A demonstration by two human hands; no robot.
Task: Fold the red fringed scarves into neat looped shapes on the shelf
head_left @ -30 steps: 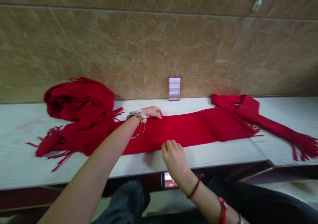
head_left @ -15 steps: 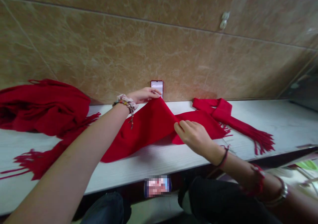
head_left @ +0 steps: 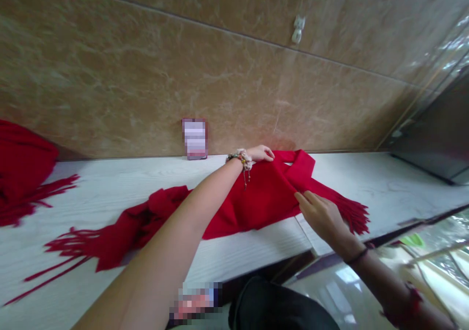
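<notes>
Between my hands stretches a red fringed scarf (head_left: 252, 198), its wide part lying over the pale tabletop and its tasselled end trailing crumpled to the left. At the scarf's far edge, my left hand (head_left: 261, 153) is closed with its fingertips pinching the cloth. My right hand (head_left: 320, 217) grips the near right corner between thumb and fingers. Just beyond that corner is a second, narrow folded red scarf (head_left: 302, 166), its tassels pointing right. The held scarf overlaps part of it, and my left forearm hides some of the held cloth.
A heap of red scarves (head_left: 22, 169) lies at the left end of the white table (head_left: 120, 183). A phone (head_left: 195, 139) leans against the brown tiled wall (head_left: 146, 76). A dark box-like object (head_left: 436, 125) stands at the right. The table's front edge runs close to my legs.
Both hands have carried the scarf to the right and lowered it towards the folded scarf. Its tasselled end has slid away from the heap. My view has shifted right.
</notes>
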